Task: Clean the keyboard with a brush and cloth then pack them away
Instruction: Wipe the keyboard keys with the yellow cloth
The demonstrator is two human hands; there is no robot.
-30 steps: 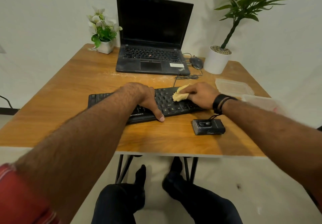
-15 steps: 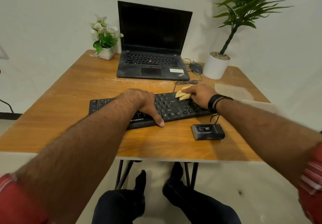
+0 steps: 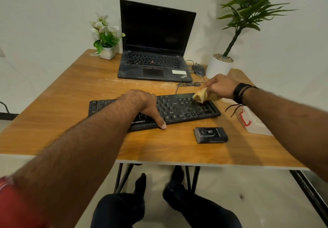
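Wooden table (image 3: 74,92): keyboard (image 3: 179,109), cloth (image 3: 201,95) in right hand (image 3: 221,86)

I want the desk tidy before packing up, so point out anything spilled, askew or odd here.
A pale powdery streak lies across the wooden table between the laptop and the keyboard, like spilled dust. The keyboard sits askew, its right end angled away. Nothing looks damaged.

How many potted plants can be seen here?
2. A small flowering plant stands left of the laptop; a tall leafy plant in a white pot stands right of it.
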